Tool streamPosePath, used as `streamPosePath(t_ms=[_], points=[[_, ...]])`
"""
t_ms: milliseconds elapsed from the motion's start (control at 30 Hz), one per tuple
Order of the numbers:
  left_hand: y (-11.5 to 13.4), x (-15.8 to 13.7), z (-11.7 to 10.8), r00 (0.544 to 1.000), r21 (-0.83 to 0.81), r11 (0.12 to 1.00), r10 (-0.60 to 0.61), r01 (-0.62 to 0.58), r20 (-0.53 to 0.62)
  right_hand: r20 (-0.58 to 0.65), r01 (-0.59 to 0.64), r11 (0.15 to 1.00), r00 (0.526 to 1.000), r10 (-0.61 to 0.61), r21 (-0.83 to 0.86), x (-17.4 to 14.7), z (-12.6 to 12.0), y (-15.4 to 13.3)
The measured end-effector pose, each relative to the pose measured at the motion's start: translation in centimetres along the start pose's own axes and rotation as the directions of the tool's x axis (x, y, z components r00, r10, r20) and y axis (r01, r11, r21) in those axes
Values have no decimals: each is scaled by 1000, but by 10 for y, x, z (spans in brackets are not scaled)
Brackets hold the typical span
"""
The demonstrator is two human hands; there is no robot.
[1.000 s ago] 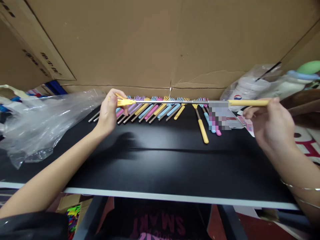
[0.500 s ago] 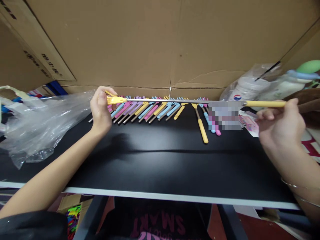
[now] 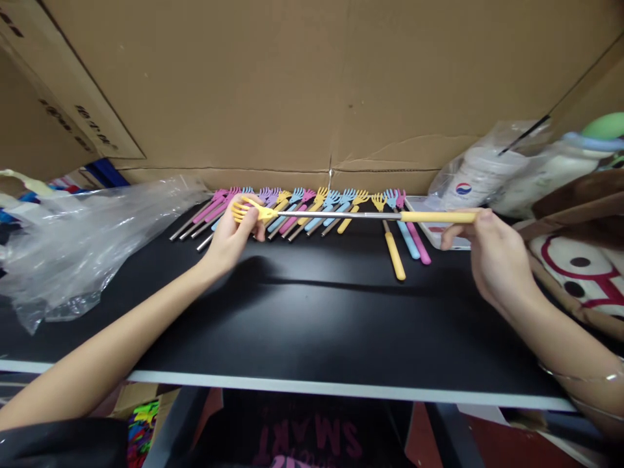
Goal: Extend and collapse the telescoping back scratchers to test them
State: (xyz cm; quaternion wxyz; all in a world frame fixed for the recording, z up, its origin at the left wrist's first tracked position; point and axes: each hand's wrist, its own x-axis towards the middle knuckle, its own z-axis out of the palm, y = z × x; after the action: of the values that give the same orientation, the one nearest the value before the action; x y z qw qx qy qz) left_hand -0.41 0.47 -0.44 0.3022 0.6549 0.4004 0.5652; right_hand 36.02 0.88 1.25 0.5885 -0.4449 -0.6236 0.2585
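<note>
A yellow telescopic back scratcher (image 3: 341,215) is held level above the black table, its steel rod partly drawn out. My left hand (image 3: 236,227) pinches its claw-shaped head. At the other end, my right hand (image 3: 502,253) grips the tip of the yellow handle. Behind it, a row of back scratchers (image 3: 287,227) in pink, blue, purple and yellow lies along the table's back, some parts hidden by my left hand. Right of that row lie a yellow back scratcher (image 3: 394,255), a blue one (image 3: 408,240) and a pink one (image 3: 418,244).
A clear plastic bag (image 3: 92,240) lies at the left. A clear tray (image 3: 424,208), a bagged white cup (image 3: 480,175), a bottle (image 3: 560,169) and a brown plush item (image 3: 575,208) stand at the right. Cardboard (image 3: 292,84) walls the back; the table's pale edge (image 3: 312,385) runs in front.
My hands have come closer together, so the back scratcher's rod is shorter. The left hand moved right, the right hand moved left, and the scratcher sits slightly lower in view.
</note>
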Motion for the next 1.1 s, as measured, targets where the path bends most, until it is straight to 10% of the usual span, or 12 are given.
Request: streamPosePath(t_ms=[233,400,700,833,967,1100], points=[[14,-11,9,923,75,997,-58,32,380,516,75,971,855,54,-226,-8,8,-6],[16,-11,6,940,125,992,-30,-13,339,550,101,973,834,32,-209,-7,11,-11],[21,0,-11,975,292,944,101,-156,197,346,115,979,937,-51,-168,1,-5,-11],[11,17,-34,983,174,968,183,-179,-6,39,-39,998,999,37,54,19,-20,-7],[3,31,-55,920,139,964,259,-227,-295,-303,-56,962,943,139,267,40,-40,-3],[3,29,-52,957,140,983,155,-123,-246,-317,-102,965,932,177,241,44,-47,2]])
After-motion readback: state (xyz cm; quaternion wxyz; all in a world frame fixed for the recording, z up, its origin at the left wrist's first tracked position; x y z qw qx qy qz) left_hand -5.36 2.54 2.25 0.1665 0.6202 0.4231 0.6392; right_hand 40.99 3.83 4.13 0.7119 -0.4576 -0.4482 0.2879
